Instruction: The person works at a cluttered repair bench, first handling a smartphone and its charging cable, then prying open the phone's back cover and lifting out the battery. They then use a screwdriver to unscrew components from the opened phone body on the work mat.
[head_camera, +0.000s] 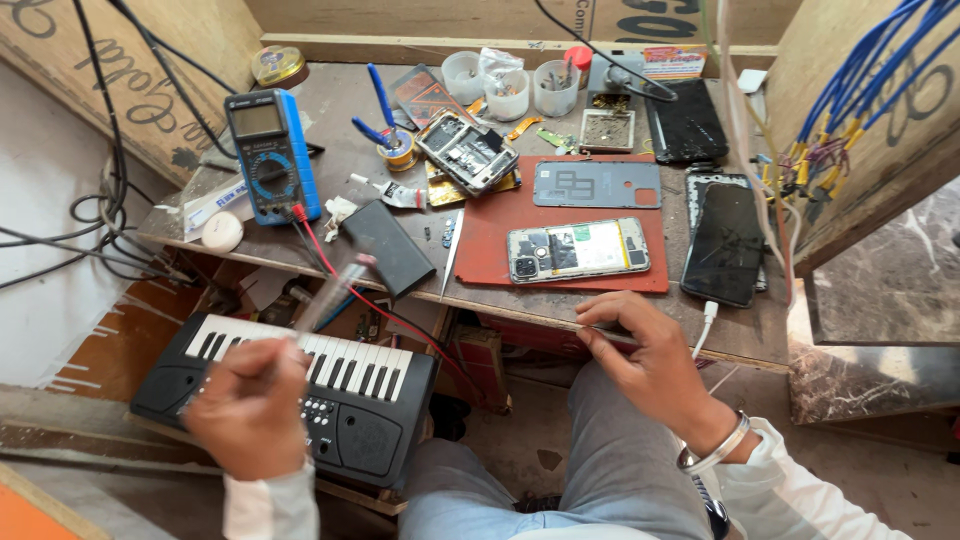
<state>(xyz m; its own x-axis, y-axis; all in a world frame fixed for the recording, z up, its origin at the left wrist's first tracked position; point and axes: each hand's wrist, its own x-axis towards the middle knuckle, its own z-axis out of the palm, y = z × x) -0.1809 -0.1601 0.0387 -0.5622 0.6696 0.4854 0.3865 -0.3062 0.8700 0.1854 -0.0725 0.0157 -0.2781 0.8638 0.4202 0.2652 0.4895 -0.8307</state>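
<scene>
A cluttered wooden desk (330, 105) fills the upper half of the frame, its near edge running from middle left down to lower right. Below that edge, at lower left, a small black keyboard (290, 395) with white keys sits on lower ground beside the person's grey-trousered knees.

On the desk, a red work mat (490, 250) lies at centre, carrying an opened phone (578, 250) with its back off, long axis running left to right, parallel to the desk edge. A grey back cover (597, 184) lies just above it on the mat. A dark phone (724, 243) stands lengthwise at right, touching the mat's right side, a white cable at its lower end. A blue multimeter (272, 155) lies at upper left, red lead trailing off the edge toward the keyboard.

The right hand (650, 360) rests at the desk edge directly below the opened phone, fingers (605, 312) curled and pinching what looks like a thin, pale strip; its kind cannot be told. This hand is much the nearer to the phone, which lies just up-frame of it.

The left hand (250, 405) hovers over the keyboard at lower left, well apart from the mat, closed around a blurred clear slender tool (335, 290) whose long axis points up and right toward the desk edge.

Open room is thin: bare mat left of the phone, and the gap between both hands.
</scene>
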